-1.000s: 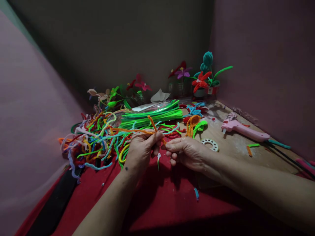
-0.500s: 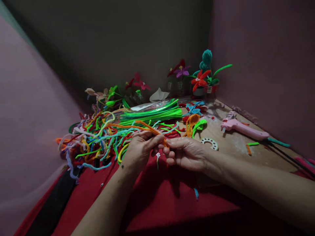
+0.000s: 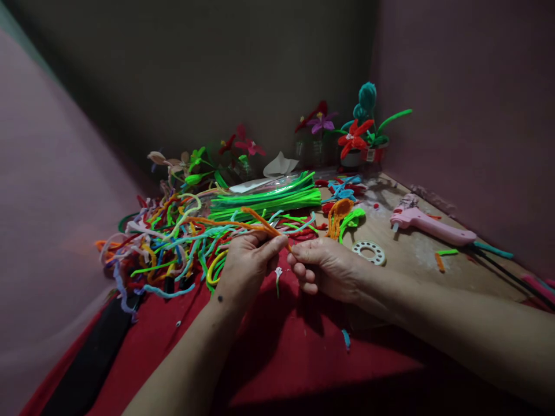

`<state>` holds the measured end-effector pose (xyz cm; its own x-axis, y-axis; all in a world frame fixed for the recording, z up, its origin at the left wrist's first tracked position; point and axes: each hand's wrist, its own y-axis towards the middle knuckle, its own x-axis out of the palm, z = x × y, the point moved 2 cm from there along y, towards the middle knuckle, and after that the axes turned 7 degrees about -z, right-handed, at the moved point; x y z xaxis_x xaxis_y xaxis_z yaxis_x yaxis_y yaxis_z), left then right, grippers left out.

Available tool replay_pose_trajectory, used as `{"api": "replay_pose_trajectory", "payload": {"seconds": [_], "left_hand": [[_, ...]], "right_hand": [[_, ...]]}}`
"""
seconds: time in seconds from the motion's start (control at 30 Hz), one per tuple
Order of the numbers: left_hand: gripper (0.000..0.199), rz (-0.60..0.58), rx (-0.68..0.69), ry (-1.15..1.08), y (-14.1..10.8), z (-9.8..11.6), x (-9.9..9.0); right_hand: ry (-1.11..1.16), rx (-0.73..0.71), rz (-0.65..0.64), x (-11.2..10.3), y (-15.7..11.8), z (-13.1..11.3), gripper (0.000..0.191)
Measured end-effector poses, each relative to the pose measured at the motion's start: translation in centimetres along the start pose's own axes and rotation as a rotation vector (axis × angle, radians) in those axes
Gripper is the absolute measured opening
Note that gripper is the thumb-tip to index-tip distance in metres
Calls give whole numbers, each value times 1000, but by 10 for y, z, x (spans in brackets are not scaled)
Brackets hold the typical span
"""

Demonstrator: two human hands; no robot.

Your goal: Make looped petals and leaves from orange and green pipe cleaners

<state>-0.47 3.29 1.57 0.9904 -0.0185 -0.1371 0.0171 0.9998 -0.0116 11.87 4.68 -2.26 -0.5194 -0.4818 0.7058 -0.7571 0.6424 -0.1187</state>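
An orange pipe cleaner [image 3: 259,219], bent so that two strands run out to the left, is held between both hands. My left hand [image 3: 248,260] pinches the strands between thumb and fingers. Just right of it, my right hand [image 3: 323,266] grips the near end with thumb and forefinger, the other fingers curled. The very tip is hidden in that grip. Below the hands a small white-and-green piece [image 3: 278,274] lies on the red cloth [image 3: 277,358].
A tangle of coloured pipe cleaners [image 3: 173,242] spreads at left, beside a bundle of green ones [image 3: 269,199]. Orange looped petals [image 3: 340,211], a white ring with holes [image 3: 368,253] and a pink glue gun [image 3: 433,226] lie at right. Finished flowers [image 3: 355,138] stand along the back.
My hands have drawn slightly apart, and more of the orange strand's end shows between them. The right fingers have shifted a little along it. Other things stay in place.
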Motion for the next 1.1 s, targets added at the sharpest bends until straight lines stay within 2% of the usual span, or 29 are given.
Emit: {"api": "replay_pose_trajectory", "payload": {"seconds": [0.1,0.3,0.4,0.5,0.63,0.73,0.87,1.0,1.1], "left_hand": [[21,26,-17,-43,2,-3,-1],[27,-30,-25,35,6,-7,-7],[25,-45,-22,114,4,-4,-4],[25,2,1,166,2,0,-1],[26,78,-6,117,3,0,-2],[26,81,-17,62,4,-2,-1],[20,42,3,49,2,-2,3],[26,23,6,92,1,-2,4],[29,-12,12,18,3,-5,2]], "right_hand": [[-66,-16,-4,-1,1,1,20],[-183,-103,-46,-4,2,-5,16],[-290,-92,26,-5,0,-8,13],[-391,-66,157,-8,-1,-6,14],[-603,-101,193,-10,-2,-3,17],[-572,-137,172,-7,-3,-4,15],[-523,-256,108,-2,-3,-10,14],[-566,-220,184,-4,-2,-8,15],[-581,-196,182,-6,-2,-6,17]]}}
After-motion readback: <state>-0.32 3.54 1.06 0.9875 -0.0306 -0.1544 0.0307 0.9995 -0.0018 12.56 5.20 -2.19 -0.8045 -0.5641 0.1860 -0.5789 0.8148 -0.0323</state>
